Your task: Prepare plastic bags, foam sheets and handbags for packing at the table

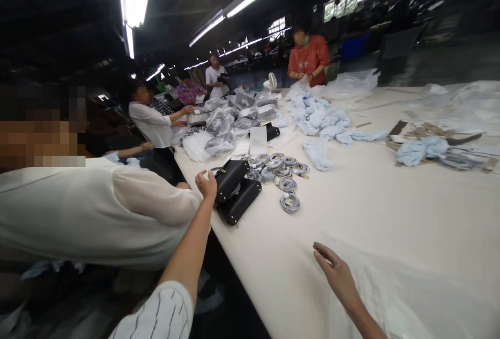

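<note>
The person's left hand (206,183) is reaching out to the two small black leather boxy handbags (236,191) sitting stacked at the near edge of the long white bench (390,214), its grip loosely curled beside the upper bag, not yet closing on it. The right hand (336,272) is hovering spread open over thin clear plastic sheeting (410,287). Standing so close to the edge, a nudged bag could be slipping off, or snagging the coiled grey straps (279,172) just beside.

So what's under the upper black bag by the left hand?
The upper black bag rests tilted on a second black bag. The left hand touches its end; anything between is hidden.
</note>
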{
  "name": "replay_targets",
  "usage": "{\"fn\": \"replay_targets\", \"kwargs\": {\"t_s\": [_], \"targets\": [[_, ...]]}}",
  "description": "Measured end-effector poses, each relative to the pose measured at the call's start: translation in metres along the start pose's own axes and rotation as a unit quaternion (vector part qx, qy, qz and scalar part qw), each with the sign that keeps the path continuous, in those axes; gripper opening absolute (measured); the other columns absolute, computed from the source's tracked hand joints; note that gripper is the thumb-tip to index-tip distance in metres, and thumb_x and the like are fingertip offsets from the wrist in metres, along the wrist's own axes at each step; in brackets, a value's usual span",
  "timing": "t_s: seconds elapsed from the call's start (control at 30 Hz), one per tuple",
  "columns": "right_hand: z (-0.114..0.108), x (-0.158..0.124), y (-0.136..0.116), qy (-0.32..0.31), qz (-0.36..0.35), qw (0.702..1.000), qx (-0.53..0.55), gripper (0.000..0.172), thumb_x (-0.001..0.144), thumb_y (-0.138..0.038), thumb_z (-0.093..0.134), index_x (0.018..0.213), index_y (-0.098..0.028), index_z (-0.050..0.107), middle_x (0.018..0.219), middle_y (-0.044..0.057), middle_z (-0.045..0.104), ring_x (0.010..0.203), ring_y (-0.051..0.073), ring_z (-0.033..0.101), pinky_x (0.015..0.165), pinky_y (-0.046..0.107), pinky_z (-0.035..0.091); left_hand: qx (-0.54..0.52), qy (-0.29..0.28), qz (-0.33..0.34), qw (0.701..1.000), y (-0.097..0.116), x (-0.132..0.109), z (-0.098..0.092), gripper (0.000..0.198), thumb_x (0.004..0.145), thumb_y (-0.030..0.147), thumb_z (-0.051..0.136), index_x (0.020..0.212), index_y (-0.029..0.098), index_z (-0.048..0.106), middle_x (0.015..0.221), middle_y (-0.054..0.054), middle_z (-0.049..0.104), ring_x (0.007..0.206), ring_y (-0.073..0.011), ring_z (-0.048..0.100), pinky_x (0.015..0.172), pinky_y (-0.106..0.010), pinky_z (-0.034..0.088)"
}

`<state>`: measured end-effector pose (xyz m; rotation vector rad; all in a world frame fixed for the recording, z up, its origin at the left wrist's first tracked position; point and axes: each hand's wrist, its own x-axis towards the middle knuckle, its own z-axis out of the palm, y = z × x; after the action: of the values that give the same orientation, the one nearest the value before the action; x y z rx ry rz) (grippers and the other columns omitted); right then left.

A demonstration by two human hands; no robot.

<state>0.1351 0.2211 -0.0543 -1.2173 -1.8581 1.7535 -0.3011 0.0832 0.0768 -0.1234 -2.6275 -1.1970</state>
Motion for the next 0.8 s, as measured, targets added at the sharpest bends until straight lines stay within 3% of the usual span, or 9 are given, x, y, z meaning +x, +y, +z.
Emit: {"fn": "replay_targets", "kwargs": {"t_s": [0.07,0.13,0.27,0.43,0.57,0.67,0.8], "targets": [[0.038,0.019,-0.002,-0.037,0.038,0.996,0.067,0.067,0.07,-0.065,0.066,0.12,-0.02,0.063,0.125,0.012,0.064,0.118,0.032,0.058,0.098,0.045,0.051,0.027,0.001,-0.04,0.999,0.004,0.059,0.018,0.04,0.097,0.036,0.048,0.13,0.014,0.048,0.139,-0.014,0.048,0.134,-0.0287,0.04,0.111,-0.053,0.033],[0.076,0.038,-0.004,-0.066,0.057,0.988,0.126,0.075,0.069,-0.065,0.069,0.128,-0.019,0.057,0.13,0.014,0.06,0.12,0.033,0.056,0.093,0.045,0.054,0.056,-0.04,-0.086,0.994,-0.004,0.106,0.035,0.04,0.096,0.037,0.051,0.127,0.011,0.052,0.136,-0.014,0.05,0.127,-0.0274,0.047,0.108,-0.05,0.037],[0.143,0.071,-0.016,-0.074,0.09,0.976,0.186,0.08,0.067,-0.065,0.073,0.131,-0.02,0.054,0.132,0.015,0.059,0.122,0.033,0.055,0.091,0.043,0.054,0.103,-0.188,-0.161,0.963,-0.038,0.161,0.062,0.031,0.09,0.036,0.062,0.107,0.009,0.062,0.117,-0.011,0.062,0.109,-0.0236,0.059,0.097,-0.044,0.047],[0.191,0.105,-0.035,-0.073,0.176,0.955,0.228,0.088,0.064,-0.067,0.074,0.134,-0.02,0.051,0.136,0.016,0.055,0.126,0.033,0.052,0.095,0.042,0.051,0.089,-0.378,-0.229,0.893,-0.082,0.178,0.086,0.022,0.09,0.033,0.063,0.093,0.012,0.064,0.094,-0.006,0.068,0.088,-0.0191,0.066,0.084,-0.04,0.054],[0.215,0.141,-0.052,-0.151,0.216,0.926,0.272,0.097,0.067,-0.069,0.073,0.144,-0.021,0.038,0.144,0.017,0.047,0.13,0.029,0.049,0.1,0.039,0.047,0.017,-0.5,-0.267,0.824,-0.111,0.184,0.096,0.032,0.092,0.042,0.057,0.087,0.011,0.065,0.081,-0.006,0.071,0.078,-0.0193,0.068,0.078,-0.038,0.055],[0.239,0.167,-0.067,-0.176,0.218,0.913,0.298,0.104,0.067,-0.072,0.07,0.149,-0.026,0.027,0.146,0.016,0.045,0.131,0.029,0.047,0.103,0.044,0.041,-0.045,-0.546,-0.254,0.797,-0.128,0.185,0.096,0.036,0.076,0.045,0.072,0.086,0.011,0.067,0.078,-0.009,0.072,0.08,-0.0248,0.069,0.079,-0.039,0.056],[0.261,0.183,-0.078,-0.153,0.209,0.914,0.311,0.103,0.067,-0.074,0.069,0.149,-0.034,0.02,0.135,0.01,0.057,0.124,0.029,0.053,0.103,0.048,0.037,-0.117,-0.57,-0.193,0.79,-0.146,0.165,0.086,0.055,0.047,0.035,0.086,0.095,0.015,0.068,0.093,-0.011,0.074,0.095,-0.0329,0.067,0.083,-0.039,0.056]]}}
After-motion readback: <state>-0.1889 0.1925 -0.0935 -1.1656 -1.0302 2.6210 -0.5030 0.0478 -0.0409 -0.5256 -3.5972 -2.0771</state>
